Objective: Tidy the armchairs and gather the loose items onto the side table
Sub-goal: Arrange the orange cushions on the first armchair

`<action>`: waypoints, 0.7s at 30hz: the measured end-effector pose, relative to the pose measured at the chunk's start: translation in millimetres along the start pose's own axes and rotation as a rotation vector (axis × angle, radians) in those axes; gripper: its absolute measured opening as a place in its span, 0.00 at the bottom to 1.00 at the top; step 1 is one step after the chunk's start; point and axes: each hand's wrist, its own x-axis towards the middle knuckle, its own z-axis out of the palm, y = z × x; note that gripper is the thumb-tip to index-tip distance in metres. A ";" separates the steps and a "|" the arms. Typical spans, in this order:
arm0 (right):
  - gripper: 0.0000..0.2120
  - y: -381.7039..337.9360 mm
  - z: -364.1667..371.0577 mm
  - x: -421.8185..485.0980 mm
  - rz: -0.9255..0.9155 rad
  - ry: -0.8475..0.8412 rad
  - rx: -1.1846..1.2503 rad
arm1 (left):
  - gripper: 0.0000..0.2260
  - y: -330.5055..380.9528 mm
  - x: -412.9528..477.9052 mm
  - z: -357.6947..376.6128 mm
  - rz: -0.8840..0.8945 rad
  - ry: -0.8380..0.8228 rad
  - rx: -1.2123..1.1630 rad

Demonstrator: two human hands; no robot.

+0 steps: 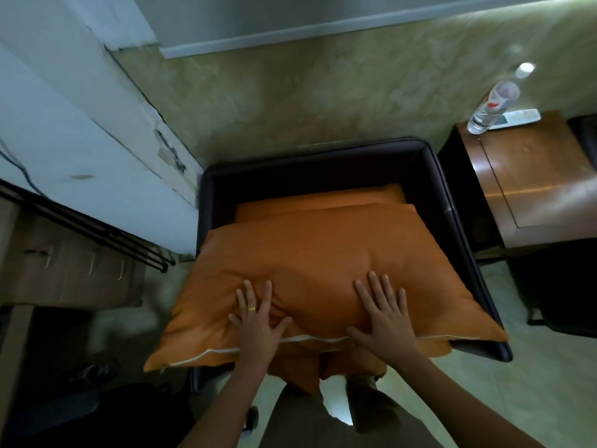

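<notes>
Cushion (pixel 323 270), orange, lies across the armchair (pixel 433 176) seat, front edge overhanging. Left hand (pixel 258 321) and right hand (pixel 384 315) both flat on it, fingers spread, pressing, gripping nothing. Second cushion (pixel 323 197) behind, against the backrest. Side table (pixel 533 189) to the right carries a bottle (pixel 491 105) and a white remote (pixel 517 118).

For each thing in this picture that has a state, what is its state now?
left hand: open, flat on front cushion.
right hand: open, flat on it too.
front cushion: lies on armchair, overhanging its front.
rear cushion: against backrest, partly hidden.
water bottle: upright on side table, capped.
white device: flat behind the bottle.
</notes>
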 end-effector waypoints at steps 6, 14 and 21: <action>0.49 -17.1 -3.3 32.6 0.060 0.063 -0.015 | 0.43 -1.1 49.8 -19.9 0.095 0.012 -0.020; 0.47 -23.0 -22.6 91.9 0.036 0.062 -0.072 | 0.43 -2.4 108.8 -28.8 0.112 -0.044 -0.113; 0.48 -1.0 -31.5 149.0 -0.006 0.073 -0.037 | 0.43 14.2 151.7 -41.3 0.125 -0.005 -0.136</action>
